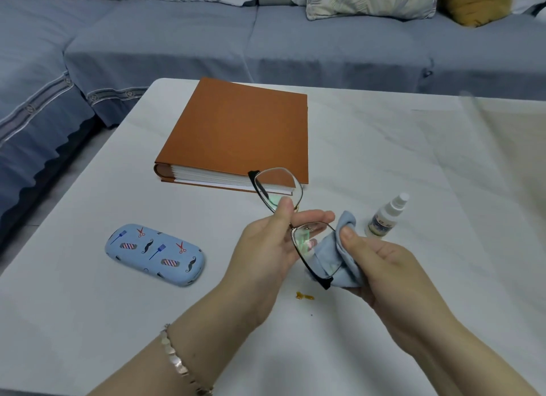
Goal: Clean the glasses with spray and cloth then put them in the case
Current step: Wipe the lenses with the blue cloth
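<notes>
Seen from the head camera only. Left hand [267, 245] curled around the middle of the glasses [291, 218], thumb pinching near the bridge, fingers behind; frame held tilted in the air so one lens points up and away, the other down toward the right hand. Likely gripped at the bridge to keep fingerprints off the lenses and brace the frame against rubbing. Right hand [373, 261] closed on a pale blue cloth [344, 259], thumb on top, cloth folded around the lower lens, touching it on both faces as far as can be told; probably mid-wipe.

Beyond the right hand, just past the thumb: small white spray bottle [387, 215], upright on the white table [384, 147], within easy reach should more spray be needed. To the left of the left hand, well apart: patterned blue case [155, 255], lying flat and closed, so still to be opened before the glasses go in. Beyond the left hand: thick orange book [236, 129], flat on the table, partly seen through the upper lens. Below both hands: small yellowish scrap [304, 296] on the table.
</notes>
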Motion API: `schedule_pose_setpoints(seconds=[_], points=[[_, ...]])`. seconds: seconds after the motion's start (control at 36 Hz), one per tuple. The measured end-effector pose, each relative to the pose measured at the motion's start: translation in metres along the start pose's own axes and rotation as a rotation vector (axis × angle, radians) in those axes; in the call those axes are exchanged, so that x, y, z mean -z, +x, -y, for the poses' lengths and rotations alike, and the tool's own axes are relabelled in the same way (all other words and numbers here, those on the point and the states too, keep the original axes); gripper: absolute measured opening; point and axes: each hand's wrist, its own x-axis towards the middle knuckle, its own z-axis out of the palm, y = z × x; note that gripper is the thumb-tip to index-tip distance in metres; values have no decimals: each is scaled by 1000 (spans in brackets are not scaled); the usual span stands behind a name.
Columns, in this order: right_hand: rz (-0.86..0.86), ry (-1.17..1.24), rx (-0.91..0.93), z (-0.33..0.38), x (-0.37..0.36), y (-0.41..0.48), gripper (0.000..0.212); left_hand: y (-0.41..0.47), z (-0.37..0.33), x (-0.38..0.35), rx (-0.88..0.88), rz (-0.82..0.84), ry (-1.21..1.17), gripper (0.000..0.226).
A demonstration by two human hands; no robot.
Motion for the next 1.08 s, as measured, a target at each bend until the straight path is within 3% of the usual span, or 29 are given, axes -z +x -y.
schedule_pose_setpoints(seconds=[0.19,0.36,0.5,0.67,0.86,1.08], points=[[87,0,3,9,-5,-3,47,-3,7,-7,-96,-129,198,48],[181,-76,-58,20,-12,1,47,-4,6,-13,-177,-136,226,42],[191,61,-126,16,-19,5,52,-2,3,-14,-182,-154,203,43],[189,189,-130,10,-23,-1,23,-4,-2,-16,-125,-180,122,48],[108,141,-77,-3,-23,-8,38,3,-2,-16,-70,-173,-89,49],[76,266,-96,-12,-26,-14,29,2,4,-14,-97,-151,-134,61]])
